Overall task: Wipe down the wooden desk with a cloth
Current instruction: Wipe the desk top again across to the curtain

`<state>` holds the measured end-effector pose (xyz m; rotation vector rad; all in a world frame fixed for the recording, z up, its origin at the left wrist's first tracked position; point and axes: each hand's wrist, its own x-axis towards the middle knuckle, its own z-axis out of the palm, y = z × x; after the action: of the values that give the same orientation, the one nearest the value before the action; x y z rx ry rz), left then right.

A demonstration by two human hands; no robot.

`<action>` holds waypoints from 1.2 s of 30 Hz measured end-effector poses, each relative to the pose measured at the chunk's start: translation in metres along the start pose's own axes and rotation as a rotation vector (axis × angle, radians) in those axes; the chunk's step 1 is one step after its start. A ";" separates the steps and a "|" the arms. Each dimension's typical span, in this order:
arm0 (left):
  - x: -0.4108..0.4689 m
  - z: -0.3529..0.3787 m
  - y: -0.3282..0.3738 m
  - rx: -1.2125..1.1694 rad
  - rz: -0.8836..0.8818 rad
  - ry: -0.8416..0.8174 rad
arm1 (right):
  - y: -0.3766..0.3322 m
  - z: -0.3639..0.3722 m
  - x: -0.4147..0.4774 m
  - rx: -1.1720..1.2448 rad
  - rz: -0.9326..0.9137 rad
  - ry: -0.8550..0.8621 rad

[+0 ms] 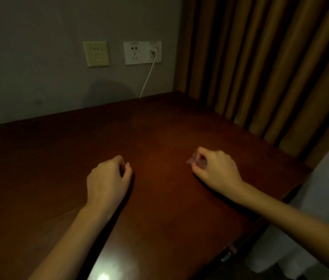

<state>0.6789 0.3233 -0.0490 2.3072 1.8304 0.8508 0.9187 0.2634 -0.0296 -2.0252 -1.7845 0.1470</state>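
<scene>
Cloth (195,161): a small, blurred greyish wad, pinched at the fingertips of the right grip (216,168), low over the right-centre of the dark wooden worktop (159,126). Bunched this small, it likely concentrates pressure on one spot. Contact with the wood cannot be confirmed. The left grip (107,176) lies loosely clenched on the wood, nothing visible in it, probably bracing the person's lean. A white cable (148,77) drops from the wall socket (142,52) behind the far edge, away from both hands.
</scene>
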 end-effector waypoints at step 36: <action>0.133 0.033 -0.039 0.042 -0.018 0.002 | -0.025 0.037 0.107 -0.025 0.043 0.051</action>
<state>0.6781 0.4657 -0.0429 2.3118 1.8845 0.8201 0.8996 0.3776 -0.0319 -2.0668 -1.7212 0.0851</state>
